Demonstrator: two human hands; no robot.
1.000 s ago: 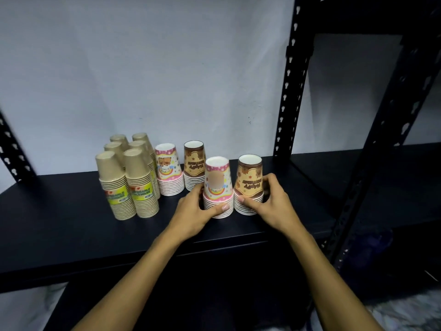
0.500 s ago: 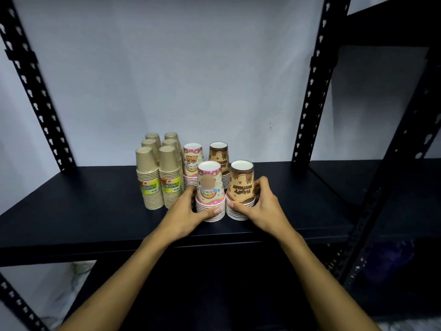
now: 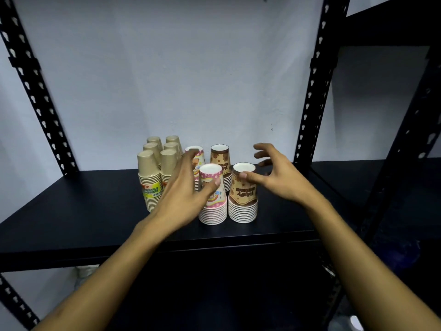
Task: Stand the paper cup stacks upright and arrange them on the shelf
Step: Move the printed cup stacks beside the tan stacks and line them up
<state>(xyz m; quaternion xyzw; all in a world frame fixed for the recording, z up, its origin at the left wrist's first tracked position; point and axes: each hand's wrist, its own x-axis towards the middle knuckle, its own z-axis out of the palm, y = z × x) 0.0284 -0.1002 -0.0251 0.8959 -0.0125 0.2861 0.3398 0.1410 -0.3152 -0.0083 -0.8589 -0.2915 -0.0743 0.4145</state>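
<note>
On the black shelf (image 3: 71, 211) stand 10 stacks of paper cups, all upright with the cup bottoms on top. At the left there are 6 plain brown stacks (image 3: 155, 168) in 2 rows that go toward the wall; the front left one carries a green and yellow label. To the right of them stand 4 printed stacks in a square. The front pink stack (image 3: 213, 206) and the front brown printed stack (image 3: 243, 199) stand just beside each other near the front edge of the shelf, and behind them are the back pink stack (image 3: 197, 155) and the back brown printed stack (image 3: 220, 156), near the white wall (image 3: 167, 68). The left hand (image 3: 183, 194) is spread wide, fingers straight and apart; it covers part of the back pink stack and the plain brown stacks, and its thumb lies in front of the upper part of the front pink stack — if it touches the cup or only passes before it, I cannot tell. The right hand (image 3: 279, 177) is also open, with fingers loosely bent and spread in the air above the shelf; its thumb tip is at the top rim of the front brown printed stack, and it grips nothing. Black posts with holes (image 3: 310, 91) rise at both sides of the shelf — 1 more dark shelf unit stands at the right.
</note>
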